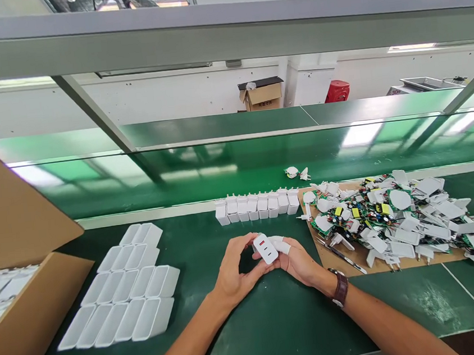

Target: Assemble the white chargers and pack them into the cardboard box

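Note:
Between my two hands, over the middle of the bench, is a white USB charger (265,248), its face with several ports turned towards me. My left hand (235,269) grips it from the left with thumb and fingers. The fingers of my right hand (300,262) close on its right side and wear white finger covers; part of the grip is hidden behind the charger. Behind my hands stands a row of white chargers (252,207), prongs up. Open white plastic housings (123,320) lie in several rows to my left.
A heap of green circuit boards with white covers (402,222) spreads over a cardboard sheet (321,250) at right, with a pen-like tool (342,255) on its near edge. An open cardboard box (43,311) holds white parts at left. Two loose pieces (291,172) lie at the back.

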Available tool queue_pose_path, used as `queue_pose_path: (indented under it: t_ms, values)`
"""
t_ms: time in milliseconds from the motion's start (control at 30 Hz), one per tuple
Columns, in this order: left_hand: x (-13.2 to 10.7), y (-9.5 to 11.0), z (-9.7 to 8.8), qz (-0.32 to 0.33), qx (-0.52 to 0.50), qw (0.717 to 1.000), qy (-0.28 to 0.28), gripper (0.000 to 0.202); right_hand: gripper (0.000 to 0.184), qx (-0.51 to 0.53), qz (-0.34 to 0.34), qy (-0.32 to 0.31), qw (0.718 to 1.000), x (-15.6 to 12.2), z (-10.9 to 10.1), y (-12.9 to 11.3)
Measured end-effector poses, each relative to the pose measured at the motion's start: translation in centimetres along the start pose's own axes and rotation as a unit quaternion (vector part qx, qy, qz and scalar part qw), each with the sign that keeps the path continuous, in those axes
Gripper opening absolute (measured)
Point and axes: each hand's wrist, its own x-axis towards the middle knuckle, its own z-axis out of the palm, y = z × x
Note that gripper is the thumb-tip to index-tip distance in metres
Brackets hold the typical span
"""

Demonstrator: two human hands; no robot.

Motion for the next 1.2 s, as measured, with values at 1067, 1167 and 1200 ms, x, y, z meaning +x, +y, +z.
queue_pose_path:
  t_ms: [1067,1167,1200]
  values:
    - [-1.0,-0.6,-0.1,-0.147,-0.022,0.982,-0.112,0.103,0.038,-0.559,-0.371,0.05,0.74,-0.2,-2.5,0.6]
    - [-1.2,-0.9,0.0,-0.18,-0.032,0.975,-0.129,0.103,0.048,-0.613,-0.397,0.035,0.683,-0.4,-2.4,0.1]
    - [-1.2,-0.9,0.0,-0.177,-0.038,0.975,-0.126,0.102,0.05,-0.61,-0.407,0.038,0.679,-0.4,-2.2,0.0]
